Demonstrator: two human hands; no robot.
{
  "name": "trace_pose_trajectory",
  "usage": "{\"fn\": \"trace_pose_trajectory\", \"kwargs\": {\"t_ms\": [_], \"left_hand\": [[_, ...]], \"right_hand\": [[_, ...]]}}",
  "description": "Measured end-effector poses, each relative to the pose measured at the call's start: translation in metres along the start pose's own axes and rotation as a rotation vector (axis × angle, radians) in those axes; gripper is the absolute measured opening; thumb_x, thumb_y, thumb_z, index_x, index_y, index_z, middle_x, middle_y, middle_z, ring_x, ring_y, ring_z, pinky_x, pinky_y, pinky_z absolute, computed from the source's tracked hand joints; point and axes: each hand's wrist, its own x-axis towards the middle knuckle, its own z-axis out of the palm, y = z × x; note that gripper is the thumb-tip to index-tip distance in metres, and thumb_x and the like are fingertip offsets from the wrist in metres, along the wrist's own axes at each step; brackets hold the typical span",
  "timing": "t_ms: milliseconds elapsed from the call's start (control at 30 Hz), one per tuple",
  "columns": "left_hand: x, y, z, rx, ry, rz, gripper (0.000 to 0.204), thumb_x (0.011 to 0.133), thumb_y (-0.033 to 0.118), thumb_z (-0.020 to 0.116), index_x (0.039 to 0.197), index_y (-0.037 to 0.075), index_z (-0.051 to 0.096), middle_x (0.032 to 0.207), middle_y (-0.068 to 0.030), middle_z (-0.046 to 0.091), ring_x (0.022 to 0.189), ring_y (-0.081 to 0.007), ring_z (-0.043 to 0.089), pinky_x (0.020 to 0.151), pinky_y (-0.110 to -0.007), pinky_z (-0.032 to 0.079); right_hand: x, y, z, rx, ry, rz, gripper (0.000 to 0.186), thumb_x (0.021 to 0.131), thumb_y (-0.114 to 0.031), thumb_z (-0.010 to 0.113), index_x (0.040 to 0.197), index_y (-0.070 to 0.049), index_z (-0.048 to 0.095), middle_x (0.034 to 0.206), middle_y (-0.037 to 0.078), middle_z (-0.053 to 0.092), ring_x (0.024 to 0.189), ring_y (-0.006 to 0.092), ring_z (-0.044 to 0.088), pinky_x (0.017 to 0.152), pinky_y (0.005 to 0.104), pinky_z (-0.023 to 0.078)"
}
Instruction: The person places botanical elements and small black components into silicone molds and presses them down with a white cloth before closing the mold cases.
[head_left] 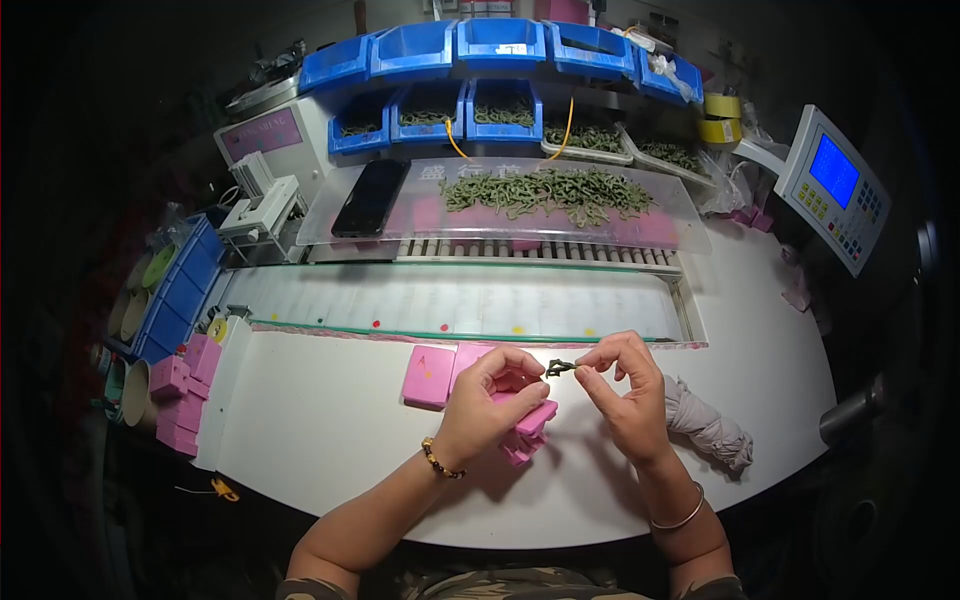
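Note:
My left hand (490, 405) and my right hand (625, 390) meet above the white table (330, 430), each pinching one end of a small dark green part (559, 368) between thumb and forefinger. Under my left hand lies a loose stack of pink foam blocks (528, 425). Two more pink blocks (430, 376) lie flat just left of it. A pile of the same green parts (545, 190) is spread on a clear sloped tray (680, 225) behind the conveyor belt (450, 300).
Blue bins (500, 45) with green parts stand in two rows at the back. A black phone (370, 197) rests on the tray's left. A control panel (833, 185) is at right, a grey cloth (705, 425) beside my right hand, pink blocks (180, 395) at left.

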Motion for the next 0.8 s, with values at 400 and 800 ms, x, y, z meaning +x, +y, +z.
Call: {"fn": "trace_pose_trajectory", "kwargs": {"t_ms": [400, 800], "left_hand": [[0.002, -0.001, 0.002, 0.007, 0.023, 0.015, 0.019, 0.088, 0.000, 0.069, 0.104, 0.001, 0.057, 0.101, -0.0038, 0.062, 0.093, -0.0093, 0.062, 0.084, -0.026, 0.053], [0.002, -0.006, 0.006, -0.133, 0.039, -0.093, 0.016, 0.088, 0.001, 0.068, 0.101, 0.000, 0.059, 0.093, -0.0039, 0.061, 0.085, -0.0085, 0.061, 0.079, -0.024, 0.053]], "right_hand": [[0.002, -0.003, -0.001, -0.007, 0.015, 0.001, 0.010, 0.081, -0.003, 0.071, 0.089, -0.006, 0.066, 0.090, 0.004, 0.055, 0.083, 0.0152, 0.051, 0.076, 0.0280, 0.043], [0.137, 0.050, -0.035, -0.519, 0.321, -0.137, 0.008, 0.080, -0.017, 0.070, 0.084, -0.010, 0.068, 0.092, 0.009, 0.061, 0.088, 0.0282, 0.061, 0.077, 0.0406, 0.048]]}}
